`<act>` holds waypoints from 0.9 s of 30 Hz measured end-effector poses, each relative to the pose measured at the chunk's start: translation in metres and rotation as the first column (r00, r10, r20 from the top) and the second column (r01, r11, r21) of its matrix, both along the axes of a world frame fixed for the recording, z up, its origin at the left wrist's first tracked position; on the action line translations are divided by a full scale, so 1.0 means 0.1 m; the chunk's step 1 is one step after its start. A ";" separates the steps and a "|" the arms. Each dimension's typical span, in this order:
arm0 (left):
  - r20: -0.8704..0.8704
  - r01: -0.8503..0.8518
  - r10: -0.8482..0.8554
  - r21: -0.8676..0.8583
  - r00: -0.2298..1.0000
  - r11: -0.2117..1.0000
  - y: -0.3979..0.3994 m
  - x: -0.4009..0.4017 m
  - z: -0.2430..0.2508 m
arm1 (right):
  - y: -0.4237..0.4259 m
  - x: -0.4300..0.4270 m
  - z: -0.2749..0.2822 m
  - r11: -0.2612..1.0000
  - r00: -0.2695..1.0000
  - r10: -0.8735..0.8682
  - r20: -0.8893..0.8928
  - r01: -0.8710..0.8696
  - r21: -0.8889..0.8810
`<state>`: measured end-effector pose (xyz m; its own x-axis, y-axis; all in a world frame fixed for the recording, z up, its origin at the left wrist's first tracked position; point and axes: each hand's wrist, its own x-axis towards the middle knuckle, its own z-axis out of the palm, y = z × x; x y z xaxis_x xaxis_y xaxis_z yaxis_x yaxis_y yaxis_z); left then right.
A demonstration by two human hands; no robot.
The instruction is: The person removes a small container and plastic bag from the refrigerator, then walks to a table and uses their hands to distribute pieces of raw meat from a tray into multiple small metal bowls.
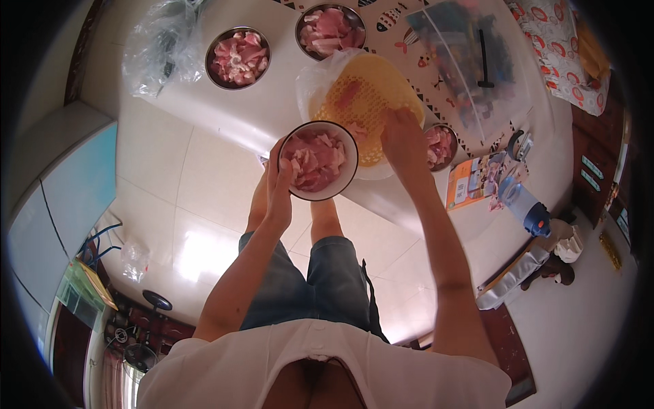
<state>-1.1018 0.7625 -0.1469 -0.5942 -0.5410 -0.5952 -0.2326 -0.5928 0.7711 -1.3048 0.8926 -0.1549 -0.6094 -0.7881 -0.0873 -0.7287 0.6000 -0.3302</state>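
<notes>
My left hand (280,191) grips the left side of a white, dark-rimmed bowl (352,162) full of sliced raw meat (316,161), above the table's edge. My right hand (403,135) reaches into a yellow perforated plastic basket (373,76); its fingertips are hard to make out, and whether they pinch anything does not show. A few meat pieces (356,131) lie in the basket, which rests on a translucent plastic bag (311,84). Behind are two metal bowls of meat, one at the left (239,58) and one near the middle (331,31). Another bowl of meat (440,147) stands right of my right wrist.
A crumpled clear plastic bag (163,51) lies at the table's far left. Towards the right are a zipped clear pouch (460,66), a book (472,179), a blue-capped water bottle (523,207) and a patterned bag (567,56). Cabinets (66,194) stand at the left.
</notes>
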 end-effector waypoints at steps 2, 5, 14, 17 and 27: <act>-0.021 0.012 -0.012 0.002 1.000 1.000 0.02 -0.03 -0.04 | 0.16 -0.17 -0.57 0.990 0.969 0.121 -0.215 -0.101 0.103; 0.010 0.006 -0.006 -0.005 1.000 1.000 0.06 0.12 -0.08 | 0.08 -0.14 -0.88 0.929 0.873 0.304 -0.381 -0.184 0.320; 0.037 0.042 -0.041 -0.029 0.998 0.999 0.03 0.13 -0.02 | 0.09 -0.30 -1.05 0.858 0.937 0.265 -0.227 -0.122 0.499; 0.012 0.010 -0.010 0.009 1.000 1.000 0.03 0.18 0.00 | -0.12 -0.38 -0.81 0.964 0.994 0.110 -0.008 -0.105 0.245; -0.008 0.008 -0.007 0.058 1.000 0.998 0.07 0.25 -0.07 | -0.33 -0.30 -0.69 0.984 0.960 0.175 0.220 -0.174 -0.027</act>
